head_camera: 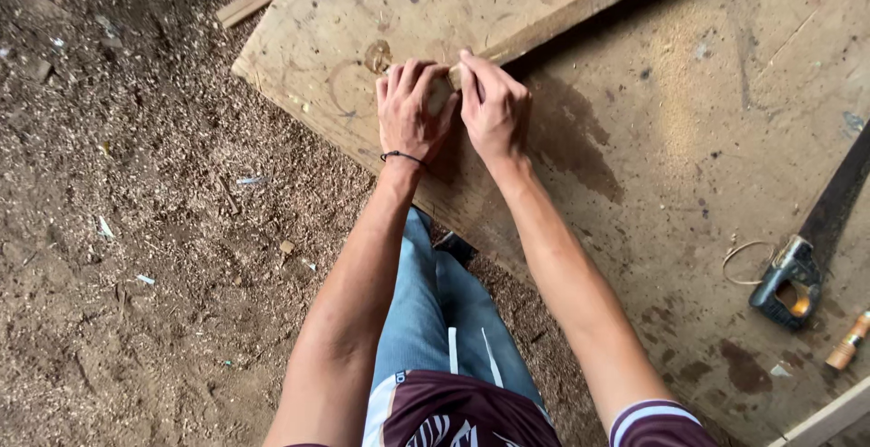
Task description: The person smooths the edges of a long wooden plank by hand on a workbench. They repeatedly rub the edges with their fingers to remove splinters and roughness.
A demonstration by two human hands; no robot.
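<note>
Pressing a small wooden block (441, 94) down against the workbench (707, 139), both hands close over it near the bench's front-left edge, just beside the raised plank (399, 12) that lies across the bench's far-left part. The left hand (410, 112) curls its fingers over the block's top and left side; the right hand (494, 107) pinches its right end with thumb and forefinger, so both are grasping it. Only a sliver of pale, bare wood shows between the fingers; its full shape is hidden. Judging by its size, it should be light, stiff and not fragile, with a dry, rough surface that resists slipping; the two short ends look like the surest places to hold it. Well apart, toward the bench's right edge, lie a handsaw (802, 270), a loop of wire (748, 261) and an orange-handled tool (849, 343). Sawdust covers the ground (136, 230) left of the bench
</note>
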